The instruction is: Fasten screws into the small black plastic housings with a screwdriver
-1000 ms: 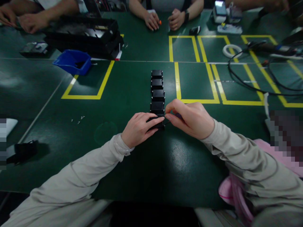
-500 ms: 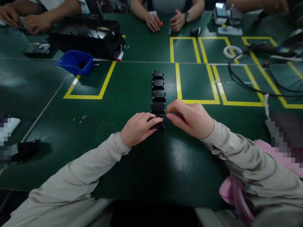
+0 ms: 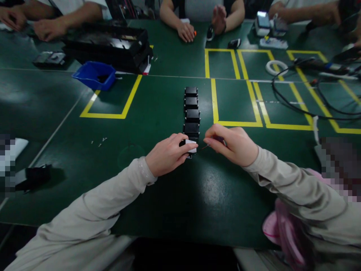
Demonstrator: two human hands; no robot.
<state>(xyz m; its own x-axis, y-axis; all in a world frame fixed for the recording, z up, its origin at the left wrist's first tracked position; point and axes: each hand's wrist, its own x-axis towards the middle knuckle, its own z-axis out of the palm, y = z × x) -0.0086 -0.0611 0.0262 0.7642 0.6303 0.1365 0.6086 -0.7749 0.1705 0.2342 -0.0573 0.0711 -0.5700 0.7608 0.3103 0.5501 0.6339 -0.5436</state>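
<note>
My left hand [image 3: 168, 155] is closed around a small block [image 3: 191, 146] with a pale face turned up; fingers cover its left part. This block stands at the near end of a row of black blocks [image 3: 191, 128], which have small shiny points at their corners. Just to the right, my right hand [image 3: 234, 146] pinches a thin screwdriver [image 3: 205, 146]. Its slim shaft points left and down towards the held block, with a small gap between them. The fingers hide most of its handle.
Several small screws [image 3: 104, 139] lie on the green table [image 3: 158, 203] at left. Farther back are a blue bin [image 3: 94, 77] and a black tray [image 3: 135, 56]. Cables [image 3: 278, 90] and a white ring [image 3: 276, 67] lie at right. Co-workers' hands rest across the table.
The held block has been turned, so a pale face shows instead of a black one. The screwdriver has drawn slightly away to the right. A co-worker opposite has raised one hand.
</note>
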